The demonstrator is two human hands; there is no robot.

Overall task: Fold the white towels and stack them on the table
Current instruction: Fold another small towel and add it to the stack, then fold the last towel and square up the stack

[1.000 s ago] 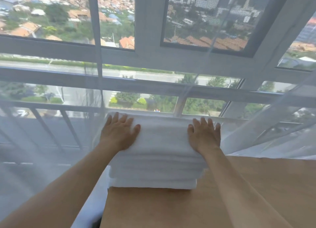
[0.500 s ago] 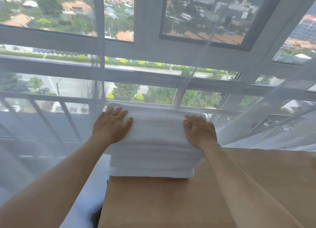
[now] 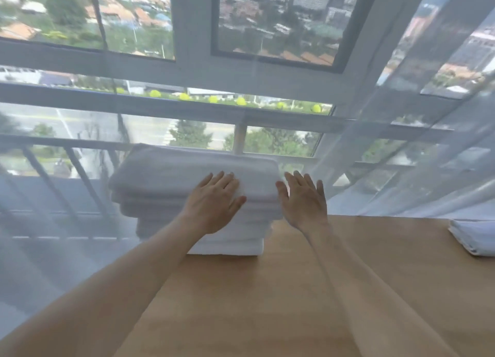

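Towels [image 3: 171, 179], white and folded, were stacked at the far left corner of the wooden table [image 3: 267, 303]. The left hand [image 3: 213, 204] was laid flat, fingers spread, on the stack's near edge; the right hand [image 3: 304, 200] was held open beside it, nothing gripped.

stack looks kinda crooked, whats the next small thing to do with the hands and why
Probably nudge the upper towels of the stack toward the right, since they overhang the lower layers and the edge of the wooden table. The left hand lies flat on the top towel near its right end, and the right hand, fingers spread, is at the stack's right side, so neither supports the overhang.
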